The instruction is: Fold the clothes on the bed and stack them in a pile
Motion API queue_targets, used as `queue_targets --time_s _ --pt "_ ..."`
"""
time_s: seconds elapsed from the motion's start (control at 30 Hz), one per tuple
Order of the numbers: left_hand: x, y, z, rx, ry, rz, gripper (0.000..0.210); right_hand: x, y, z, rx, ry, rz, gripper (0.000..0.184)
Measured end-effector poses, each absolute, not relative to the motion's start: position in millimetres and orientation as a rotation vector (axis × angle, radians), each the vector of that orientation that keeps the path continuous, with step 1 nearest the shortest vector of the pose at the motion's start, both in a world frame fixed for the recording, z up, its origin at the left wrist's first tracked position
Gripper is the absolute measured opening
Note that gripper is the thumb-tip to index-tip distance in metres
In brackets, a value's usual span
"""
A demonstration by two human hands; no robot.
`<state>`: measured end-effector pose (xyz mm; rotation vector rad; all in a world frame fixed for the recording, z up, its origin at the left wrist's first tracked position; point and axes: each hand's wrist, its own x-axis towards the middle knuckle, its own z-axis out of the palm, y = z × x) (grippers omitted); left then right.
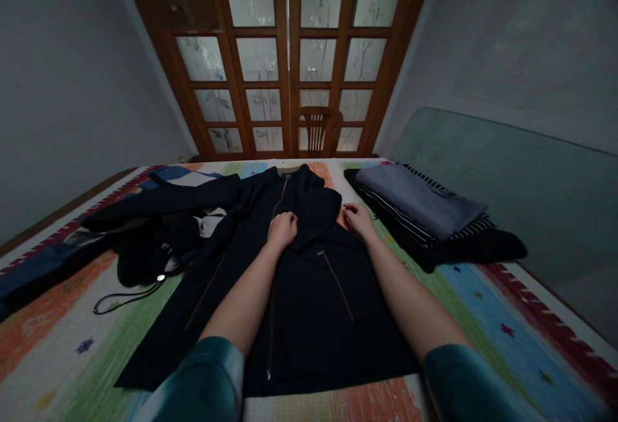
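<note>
A dark navy zip jacket (309, 319) lies front up and spread before me, its collar at the far end. Its sleeve on my right is folded inward across the chest, while the other stretches out to the left. My left hand (282, 229) is closed on the folded sleeve's fabric near the front zipper; its fingertips are partly hidden. Just beyond the jacket's right edge is my right hand (360, 221), fingers loosely bent and apart, close to the bend of the sleeve. Nothing shows in its grasp.
Folded clothes (425, 206), grey on striped and black, are stacked at the right. Left of the jacket lie a black item with a cord loop (130, 294) and blue clothing (53, 267). A patterned cloth (91, 338) covers the surface. A wooden chair (316, 129) stands beyond.
</note>
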<state>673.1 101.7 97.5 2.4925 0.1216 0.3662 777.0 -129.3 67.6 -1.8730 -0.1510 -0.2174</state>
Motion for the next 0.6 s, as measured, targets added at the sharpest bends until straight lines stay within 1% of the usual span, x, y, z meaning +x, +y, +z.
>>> queue_targets --time_s 0.07,0.17,0.27,0.33,0.4,0.47,0.6 --pt "678 108 94 2.183 0.197 0.477 0.012 777 -131 66 -1.862 -0.171 -0.199 0.022" --pt "686 123 90 1.527 0.373 0.624 0.011 776 -130 65 -1.888 -0.184 -0.182 0.022" --pt "689 142 92 0.903 0.489 0.561 0.010 775 -129 62 -1.934 -0.214 -0.182 0.022" --pt "689 152 96 0.650 0.450 0.453 0.011 773 -127 61 -1.987 -0.262 -0.197 0.020" --pt "687 158 100 0.535 0.380 0.374 0.015 771 -125 62 -2.049 -0.314 -0.206 0.019" --pt "685 157 102 0.521 0.349 0.332 0.016 767 -122 64 -2.068 -0.360 -0.206 0.022" --pt "683 142 98 0.710 0.339 0.294 0.011 759 -114 73 -2.002 -0.474 -0.224 0.033"
